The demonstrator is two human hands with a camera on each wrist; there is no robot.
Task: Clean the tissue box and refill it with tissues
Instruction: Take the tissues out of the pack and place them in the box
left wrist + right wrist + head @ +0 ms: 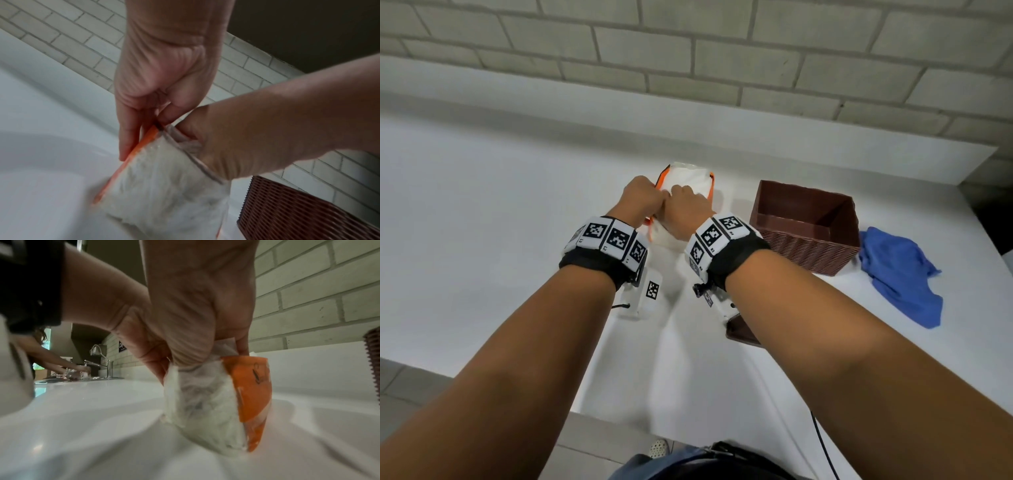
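Note:
A clear plastic tissue pack with orange edges stands on the white counter, stuffed with white tissues. My left hand pinches the pack's orange edge at its open top. My right hand reaches into the opening, its fingers curled round the tissues inside. In the left wrist view the right hand enters the pack from the right. The brown woven tissue box stands open and empty just right of the pack.
A crumpled blue cloth lies right of the box. A brown flat piece shows under my right forearm. A brick wall backs the counter. Far to the left another person works at a sink with a faucet.

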